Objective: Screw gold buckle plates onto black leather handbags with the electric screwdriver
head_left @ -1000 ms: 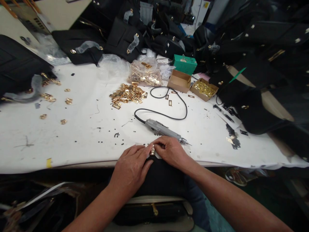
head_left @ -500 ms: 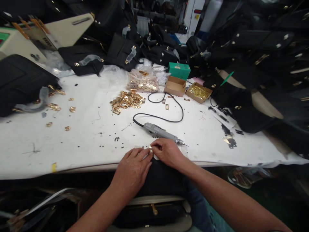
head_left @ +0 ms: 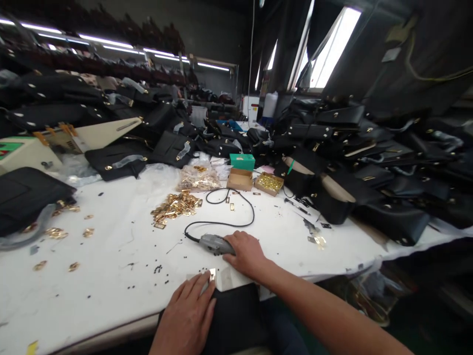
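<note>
My right hand (head_left: 246, 254) has its fingers wrapped over the rear of a grey electric screwdriver (head_left: 213, 243) lying on the table. Its bit end is hidden behind that hand. My left hand (head_left: 190, 310) holds the edge of a black bag (head_left: 236, 315) at the table's front, with the fingertips against a small shiny metal plate (head_left: 212, 275). How the left thumb grips underneath is hidden. A black cord (head_left: 221, 224) loops back from the screwdriver over the white table (head_left: 121, 266).
Behind lie a heap of gold metal fittings (head_left: 175, 207), an open brown box (head_left: 240, 180) and a box of small gold parts (head_left: 269, 183). Small black bits (head_left: 158, 269) are scattered near my left hand. Black bags (head_left: 388, 207) are piled at the right and back.
My right hand has left the metal plate and moved onto the screwdriver. My left hand stays at the plate on the bag. The view has tilted up, showing more of the room.
</note>
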The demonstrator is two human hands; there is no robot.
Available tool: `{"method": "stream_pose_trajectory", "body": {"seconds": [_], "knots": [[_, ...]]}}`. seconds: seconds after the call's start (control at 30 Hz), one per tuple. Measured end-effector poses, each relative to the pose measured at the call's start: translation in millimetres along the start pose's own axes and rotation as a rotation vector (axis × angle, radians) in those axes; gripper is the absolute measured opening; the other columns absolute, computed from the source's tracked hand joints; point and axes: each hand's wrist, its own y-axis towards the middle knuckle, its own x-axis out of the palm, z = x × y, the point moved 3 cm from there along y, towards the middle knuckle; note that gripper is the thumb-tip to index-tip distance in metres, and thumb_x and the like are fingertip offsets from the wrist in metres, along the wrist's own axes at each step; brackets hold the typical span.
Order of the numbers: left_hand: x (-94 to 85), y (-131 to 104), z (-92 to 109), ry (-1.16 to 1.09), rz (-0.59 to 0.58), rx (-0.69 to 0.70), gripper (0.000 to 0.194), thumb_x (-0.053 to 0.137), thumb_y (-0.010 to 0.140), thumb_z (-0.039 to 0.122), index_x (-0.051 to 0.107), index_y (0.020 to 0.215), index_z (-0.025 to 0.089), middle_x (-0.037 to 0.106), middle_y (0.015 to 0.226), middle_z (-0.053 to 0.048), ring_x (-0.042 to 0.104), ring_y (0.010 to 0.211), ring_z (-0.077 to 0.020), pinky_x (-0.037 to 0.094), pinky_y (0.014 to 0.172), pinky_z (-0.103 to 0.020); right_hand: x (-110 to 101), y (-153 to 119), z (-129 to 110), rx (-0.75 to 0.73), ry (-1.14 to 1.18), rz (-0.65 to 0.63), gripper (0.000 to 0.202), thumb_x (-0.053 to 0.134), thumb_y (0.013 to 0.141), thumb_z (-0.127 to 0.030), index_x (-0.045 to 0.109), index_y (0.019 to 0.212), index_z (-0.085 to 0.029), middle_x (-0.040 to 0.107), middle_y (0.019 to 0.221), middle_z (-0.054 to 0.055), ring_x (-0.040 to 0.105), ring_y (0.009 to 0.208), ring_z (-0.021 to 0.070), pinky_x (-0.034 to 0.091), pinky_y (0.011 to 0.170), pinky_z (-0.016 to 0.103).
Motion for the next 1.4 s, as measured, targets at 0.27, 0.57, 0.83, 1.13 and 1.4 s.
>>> {"method": "stream_pose_trajectory", "body": {"seconds": [0.27, 0.57, 0.83, 1.13, 1.4], "knots": [[7.5, 3.2, -12.4, 0.026, 0.119, 0.144, 0.034, 0.059, 0.090, 0.037, 0.069, 0.120, 0.025, 0.073, 0.124, -0.003, 0.071, 0.105, -0.0245, 0.060, 0.084, -0.037, -39.2, 4.6, 22.9, 0.078, 0.606, 0.034, 0.029, 0.054, 0.094, -0.045, 0.066, 0.107, -0.022, 0.070, 0.098, 0.006, 0.064, 0.084, 0.0195, 0.049, 0.074, 0.030], [20.5, -3.2, -15.4, -0.029, 0.083, 0.080, 0.035, 0.058, 0.090, 0.044, 0.071, 0.118, 0.029, 0.071, 0.128, -0.001, 0.070, 0.108, -0.0254, 0.059, 0.089, -0.038, -96.1, 12.0, 128.4, 0.426, 1.200, 0.661, 0.041, 0.076, 0.073, -0.051, 0.059, 0.088, -0.016, 0.060, 0.056, -0.002, 0.051, 0.047, 0.0120, 0.038, 0.045, 0.022], [26.4, -5.2, -18.1, -0.045, 0.076, 0.106, 0.040, 0.062, 0.090, 0.047, 0.068, 0.125, 0.029, 0.071, 0.130, -0.002, 0.069, 0.110, -0.0260, 0.056, 0.094, -0.041, -96.2, 38.1, 195.6, 0.457, 1.152, 0.960, 0.050, 0.081, 0.066, -0.057, 0.059, 0.087, -0.017, 0.059, 0.058, -0.004, 0.053, 0.051, 0.0107, 0.041, 0.048, 0.023], [30.3, -6.1, -20.1, -0.064, 0.068, 0.128, 0.044, 0.062, 0.089, 0.048, 0.066, 0.128, 0.028, 0.069, 0.132, -0.003, 0.068, 0.112, -0.0269, 0.058, 0.094, -0.041, -78.8, 50.7, 207.5, 0.476, 1.100, 0.964, 0.050, 0.078, 0.070, -0.058, 0.061, 0.092, -0.016, 0.059, 0.058, -0.004, 0.050, 0.051, 0.0103, 0.038, 0.046, 0.022], [37.1, -10.0, -22.6, -0.044, 0.058, 0.125, 0.042, 0.060, 0.090, 0.047, 0.067, 0.126, 0.027, 0.069, 0.132, -0.004, 0.068, 0.113, -0.0267, 0.060, 0.092, -0.041, -74.6, 49.1, 220.3, 0.491, 1.078, 0.976, 0.051, 0.080, 0.067, -0.058, 0.063, 0.091, -0.018, 0.059, 0.058, -0.005, 0.050, 0.050, 0.0110, 0.037, 0.046, 0.024]]}}
